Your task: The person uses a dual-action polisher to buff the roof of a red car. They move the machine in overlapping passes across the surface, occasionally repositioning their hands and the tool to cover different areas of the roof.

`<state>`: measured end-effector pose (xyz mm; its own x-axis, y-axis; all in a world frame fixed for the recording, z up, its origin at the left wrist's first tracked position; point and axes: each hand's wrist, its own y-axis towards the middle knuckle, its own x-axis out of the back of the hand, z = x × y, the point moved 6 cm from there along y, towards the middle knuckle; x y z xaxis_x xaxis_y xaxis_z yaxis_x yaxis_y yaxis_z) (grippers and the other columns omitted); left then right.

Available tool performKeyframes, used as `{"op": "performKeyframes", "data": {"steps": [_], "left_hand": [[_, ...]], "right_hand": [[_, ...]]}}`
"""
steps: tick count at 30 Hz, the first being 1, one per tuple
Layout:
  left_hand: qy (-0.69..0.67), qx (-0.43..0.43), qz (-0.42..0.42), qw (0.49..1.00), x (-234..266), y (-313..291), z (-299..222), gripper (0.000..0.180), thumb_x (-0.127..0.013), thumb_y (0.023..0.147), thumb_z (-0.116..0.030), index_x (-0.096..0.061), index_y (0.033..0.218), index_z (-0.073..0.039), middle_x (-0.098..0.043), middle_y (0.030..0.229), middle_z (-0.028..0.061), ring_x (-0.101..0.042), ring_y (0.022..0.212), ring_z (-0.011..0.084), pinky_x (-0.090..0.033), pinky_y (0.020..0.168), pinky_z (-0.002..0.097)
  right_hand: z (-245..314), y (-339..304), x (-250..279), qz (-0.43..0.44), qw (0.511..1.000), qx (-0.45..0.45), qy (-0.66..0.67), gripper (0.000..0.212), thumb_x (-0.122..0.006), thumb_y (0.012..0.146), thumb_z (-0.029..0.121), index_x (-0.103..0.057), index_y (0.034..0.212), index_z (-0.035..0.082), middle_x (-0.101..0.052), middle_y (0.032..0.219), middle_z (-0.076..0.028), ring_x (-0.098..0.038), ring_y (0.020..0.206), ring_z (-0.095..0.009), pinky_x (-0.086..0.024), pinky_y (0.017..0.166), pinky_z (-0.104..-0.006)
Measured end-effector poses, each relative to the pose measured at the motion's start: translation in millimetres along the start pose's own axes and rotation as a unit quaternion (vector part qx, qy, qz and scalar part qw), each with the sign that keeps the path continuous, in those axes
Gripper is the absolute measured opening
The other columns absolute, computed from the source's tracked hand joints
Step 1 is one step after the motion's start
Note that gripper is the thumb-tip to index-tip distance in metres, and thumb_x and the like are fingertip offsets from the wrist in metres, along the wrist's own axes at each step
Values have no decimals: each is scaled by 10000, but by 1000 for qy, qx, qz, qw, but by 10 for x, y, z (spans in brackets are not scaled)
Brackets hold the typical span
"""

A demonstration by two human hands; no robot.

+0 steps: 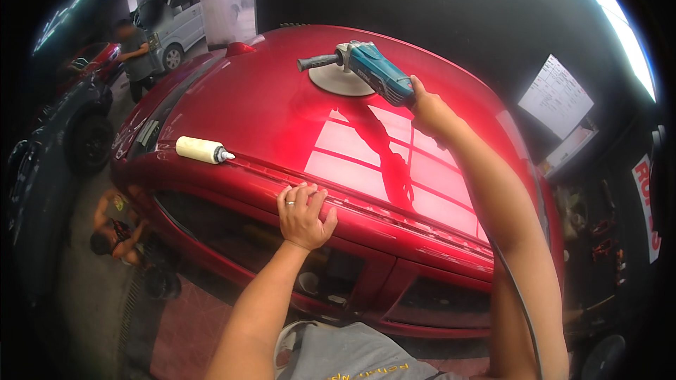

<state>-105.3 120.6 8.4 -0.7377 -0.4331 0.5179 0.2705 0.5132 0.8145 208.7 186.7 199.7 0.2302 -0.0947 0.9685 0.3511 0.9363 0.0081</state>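
My right hand (434,109) grips the rear body of a teal and grey rotary polisher (380,72), my arm stretched out over the car. The polisher's round pale pad (331,81) lies against the glossy red car roof (260,91), and its black side handle (317,62) points left with no hand on it. On the near roof edge rests my left hand (304,218), fingers spread, a ring on one of them. A cream squeeze bottle (199,150) with a pointed nozzle lies on its side along the roof edge, left of that hand.
A power cord (520,288) hangs along my right arm. Someone crouches by the car's front (116,229); another person (135,56) stands farther off. A dark vehicle (53,162) is at left, a silver van (172,17) behind. Papers (556,97) hang on the dark wall.
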Motion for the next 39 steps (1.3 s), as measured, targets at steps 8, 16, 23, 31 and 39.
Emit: {"op": "performKeyframes", "data": {"steps": [8,16,23,31,39], "left_hand": [[1,6,5,1000,-33,-17,33,387,-744,889,-399,-783,1144,-111,-701,1186,105,-651,1217,344,-415,1157,551],[2,5,12,1000,-41,-29,36,403,-738,899,-411,-783,1157,-104,-704,1213,118,-645,1222,353,-416,1163,563],[3,4,14,1000,-76,-58,42,394,-722,921,-407,-778,1167,-105,-690,1224,116,-643,1243,357,-402,1180,573],[11,7,22,1000,-73,-71,71,410,-736,906,-418,-782,1162,-101,-690,1231,121,-632,1253,355,-400,1187,583],[7,0,19,1000,-49,-44,4,393,-693,937,-400,-760,1175,-95,-690,1229,134,-633,1238,367,-391,1188,580]], "right_hand": [[-329,-287,119,-2,1000,-25,-16,1040,-664,927,-43,-144,1812,126,-779,1197,-306,-779,1125,-450,-597,930,-533],[-729,-556,192,-14,998,-59,-11,1056,-674,916,-52,-141,1811,122,-772,1216,-316,-773,1140,-458,-594,944,-529],[-1138,-803,245,-18,996,-81,-10,1094,-711,900,-48,-128,1811,118,-769,1222,-326,-763,1159,-479,-600,960,-544],[-1870,-1245,279,-52,991,-120,-4,1133,-759,879,-28,-138,1810,145,-758,1233,-359,-753,1181,-508,-607,972,-547],[-3059,-1919,264,-91,980,-178,-14,1188,-784,840,-9,-122,1813,153,-751,1269,-360,-750,1200,-512,-606,1012,-534]]}}
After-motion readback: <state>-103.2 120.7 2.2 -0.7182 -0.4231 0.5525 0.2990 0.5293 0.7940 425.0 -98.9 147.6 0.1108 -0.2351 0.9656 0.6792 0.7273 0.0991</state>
